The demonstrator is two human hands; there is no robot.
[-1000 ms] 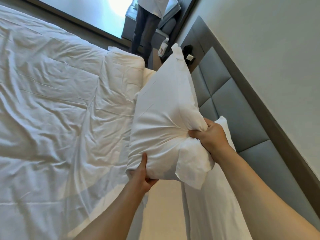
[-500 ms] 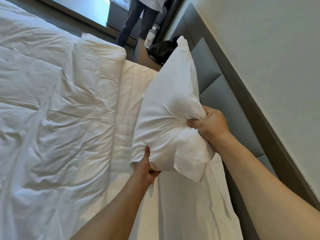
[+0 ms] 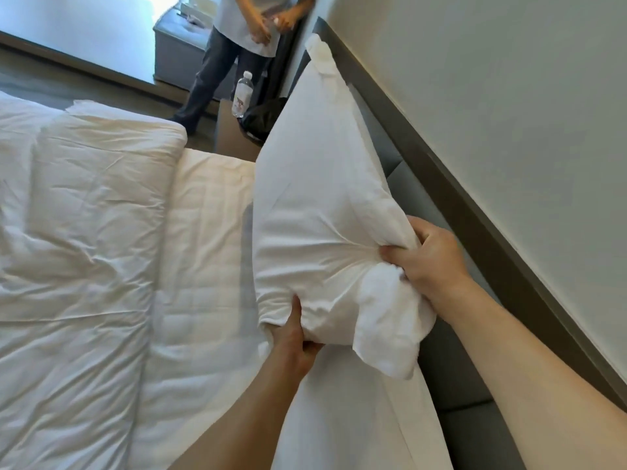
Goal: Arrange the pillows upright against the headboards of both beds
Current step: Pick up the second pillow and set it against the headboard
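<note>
Pillow (image 3: 319,212) clenched at its near end: right hand (image 3: 431,262) bunches the top corner, left hand (image 3: 295,340) grips the bottom edge. It stands along the headboard (image 3: 475,385); best pressed back squarely, base seated on the bed (image 3: 203,266).

A: Pillow (image 3: 315,212) – what's it made of?
B: White woven cloth, matt, soft; creased where the right hand (image 3: 428,257) bunches it, smoother up top. Second pillow (image 3: 356,418) below, same cloth, flatter.
A: Bedding?
B: Duvet (image 3: 78,239) white cloth, matt, v. wrinkled. Mattress cover (image 3: 203,252) cloth w/ faint quilted grid, smoother.
A: Headboard (image 3: 475,432)?
B: Grey padded panels, matt – fabric or leatherette, can't tell. Dark frame strip (image 3: 451,184) along it, smooth, satin finish.
A: Wall (image 3: 509,79)?
B: Pale, matt, fine grain. Bottle (image 3: 242,96) behind is clear glossy plastic w/ label.
</note>
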